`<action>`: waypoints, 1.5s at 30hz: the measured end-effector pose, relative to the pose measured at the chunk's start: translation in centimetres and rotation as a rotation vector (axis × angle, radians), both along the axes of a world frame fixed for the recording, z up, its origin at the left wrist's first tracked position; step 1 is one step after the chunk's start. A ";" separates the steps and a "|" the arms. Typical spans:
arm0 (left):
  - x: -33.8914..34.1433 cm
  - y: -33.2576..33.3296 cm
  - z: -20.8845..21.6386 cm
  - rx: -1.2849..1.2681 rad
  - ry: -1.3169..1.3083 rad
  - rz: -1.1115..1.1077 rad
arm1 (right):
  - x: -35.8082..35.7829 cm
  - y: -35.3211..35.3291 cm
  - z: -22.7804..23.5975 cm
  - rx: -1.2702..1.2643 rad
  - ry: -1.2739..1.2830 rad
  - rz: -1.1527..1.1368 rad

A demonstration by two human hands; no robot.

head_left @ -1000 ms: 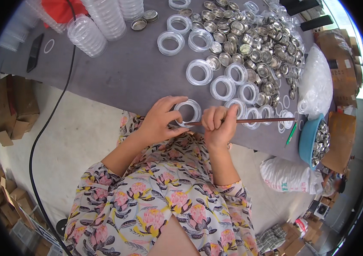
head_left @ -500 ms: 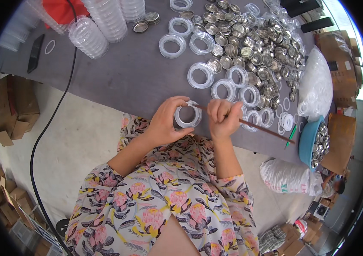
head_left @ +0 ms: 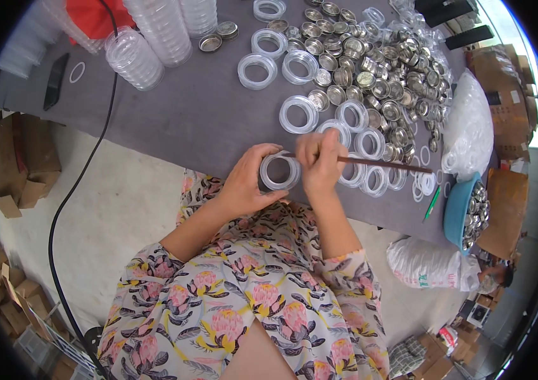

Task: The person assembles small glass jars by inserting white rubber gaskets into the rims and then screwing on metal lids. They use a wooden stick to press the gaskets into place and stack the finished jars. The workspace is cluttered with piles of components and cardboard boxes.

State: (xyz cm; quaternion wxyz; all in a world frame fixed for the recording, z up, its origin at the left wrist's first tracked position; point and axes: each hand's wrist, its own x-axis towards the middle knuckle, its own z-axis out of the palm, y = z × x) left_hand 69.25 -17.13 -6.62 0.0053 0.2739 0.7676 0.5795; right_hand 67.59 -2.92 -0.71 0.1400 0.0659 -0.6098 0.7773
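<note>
My left hand (head_left: 248,180) is curled round a clear plastic ring-shaped piece (head_left: 295,173) at the table's near edge, gripping it between thumb and fingers. In my right hand (head_left: 321,163) is a thin dark brown stick (head_left: 388,165), pinched near its left end. That end reaches the upper rim of the held ring; its tip is too small to make out. The stick's long end points right, above other clear rings (head_left: 375,182) lying on the table. Farther back are more such rings (head_left: 299,114).
A heap of small round metal tins (head_left: 380,85) spreads over the back right. Stacked clear plastic tubs (head_left: 135,60) and a black cable (head_left: 109,107) are at left. A blue basin (head_left: 454,212) of tins, a green pen (head_left: 432,201) and white thin rings (head_left: 428,183) lie right.
My right hand has shifted slightly up and left. The stick's long end has swung upward, from sloping down to nearly level. My left hand keeps its grip on the ring.
</note>
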 end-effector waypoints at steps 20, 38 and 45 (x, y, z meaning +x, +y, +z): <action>-13.2 -2.2 -0.5 -0.463 0.540 0.342 | 3.0 0.9 0.8 -0.279 0.074 -0.177; -4.5 -3.1 4.9 -0.443 0.413 -0.279 | 3.3 2.2 3.2 -0.233 0.179 -0.181; -2.7 -2.4 2.7 -0.117 0.256 -0.116 | 2.6 1.7 2.2 -0.392 0.042 -0.070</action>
